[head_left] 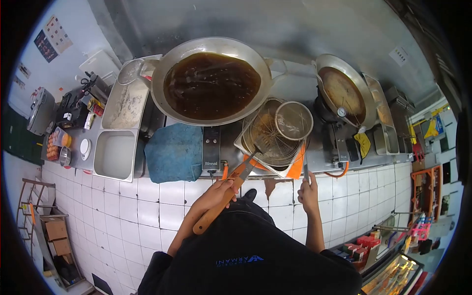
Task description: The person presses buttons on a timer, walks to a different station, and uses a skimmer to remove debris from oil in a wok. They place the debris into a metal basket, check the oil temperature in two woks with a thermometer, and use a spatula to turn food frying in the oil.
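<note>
My left hand is closed around the wooden handle of a metal spatula. The spatula's blade lies over a round wire strainer, which rests on a white tray at the counter's front edge. On the strainer's right side sits a round fine-mesh sieve. My right hand is closed on a thin metal tool held upright beside an orange cloth; its kind I cannot tell.
A large wok of dark liquid stands behind a blue cloth. On the right, a second wok of brown liquid carries a dial thermometer. Metal pans line the left counter. White tiles cover the floor.
</note>
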`<state>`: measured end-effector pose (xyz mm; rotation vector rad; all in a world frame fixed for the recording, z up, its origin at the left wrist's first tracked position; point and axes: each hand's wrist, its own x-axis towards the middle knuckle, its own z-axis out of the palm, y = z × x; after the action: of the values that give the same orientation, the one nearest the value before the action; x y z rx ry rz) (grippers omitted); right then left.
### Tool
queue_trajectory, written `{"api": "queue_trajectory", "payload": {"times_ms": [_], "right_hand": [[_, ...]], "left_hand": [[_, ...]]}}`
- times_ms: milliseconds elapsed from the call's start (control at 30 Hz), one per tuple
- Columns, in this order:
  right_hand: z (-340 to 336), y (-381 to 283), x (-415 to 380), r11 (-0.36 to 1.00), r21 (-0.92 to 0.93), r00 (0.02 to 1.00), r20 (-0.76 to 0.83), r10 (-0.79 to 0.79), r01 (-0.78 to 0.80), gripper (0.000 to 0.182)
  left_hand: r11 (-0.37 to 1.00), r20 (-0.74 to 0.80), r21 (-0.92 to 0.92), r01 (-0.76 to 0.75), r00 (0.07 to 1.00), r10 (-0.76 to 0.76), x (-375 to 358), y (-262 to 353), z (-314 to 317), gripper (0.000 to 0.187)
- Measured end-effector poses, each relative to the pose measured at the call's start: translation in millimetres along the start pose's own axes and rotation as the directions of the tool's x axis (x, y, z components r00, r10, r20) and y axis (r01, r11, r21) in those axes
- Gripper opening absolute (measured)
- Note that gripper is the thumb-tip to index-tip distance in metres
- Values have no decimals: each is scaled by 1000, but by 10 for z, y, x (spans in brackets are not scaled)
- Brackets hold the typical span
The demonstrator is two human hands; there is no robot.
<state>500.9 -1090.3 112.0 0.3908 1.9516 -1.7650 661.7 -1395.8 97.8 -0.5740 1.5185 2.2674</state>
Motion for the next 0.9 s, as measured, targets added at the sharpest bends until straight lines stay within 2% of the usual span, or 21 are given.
{"api": "queue_trajectory", "payload": {"times_ms": [33,67,133,167,233,267,367,400,433,500,567,633,700,833,900], "right_hand": [[12,-33,6,989,119,995,59,76,-82,29],[-60,13,40,991,111,995,74,69,-77,29],[-226,168,158,933,310,955,282,96,-186,28],[-189,160,107,939,295,948,306,84,-178,28],[-118,94,-10,946,309,973,228,28,-99,27],[-44,6,10,951,296,969,246,18,-93,27],[271,-369,77,972,142,973,105,-204,188,30],[373,-531,223,944,9,929,173,-327,331,32],[466,-685,414,876,-111,866,254,-431,469,34],[795,-998,868,624,-324,703,293,-648,711,33],[1228,-1428,1003,321,-635,610,305,-731,703,33],[1596,-1730,1230,130,-571,450,465,-762,811,36],[1927,-1937,1520,53,-678,486,470,-737,734,35],[2285,-2103,1725,-17,-691,453,492,-743,723,36],[2388,-2137,1682,-104,-790,532,498,-685,605,37]], "left_hand": [[1000,0,18,-8,1000,8,-6,7,5,43],[1000,-14,13,-20,1000,20,-16,5,15,43],[1000,4,16,-10,1000,10,-9,13,-4,44],[999,25,21,-25,999,24,17,-24,-33,45],[999,14,24,-41,999,41,41,-68,-57,46],[999,27,35,-32,999,31,50,-75,-59,46],[998,37,37,-57,998,55,94,-129,-85,48],[997,55,41,-63,997,61,99,-142,-80,48],[997,54,38,-69,996,67,91,-137,-64,48],[995,52,62,-73,996,69,77,-100,-42,48],[991,56,83,-101,994,96,84,-126,-37,48],[987,58,100,-128,991,123,88,-152,-24,48],[984,63,121,-132,990,126,97,-154,-15,48],[983,50,140,-116,993,110,117,-174,-5,47],[989,63,113,-90,995,84,125,-172,-15,46]]}}
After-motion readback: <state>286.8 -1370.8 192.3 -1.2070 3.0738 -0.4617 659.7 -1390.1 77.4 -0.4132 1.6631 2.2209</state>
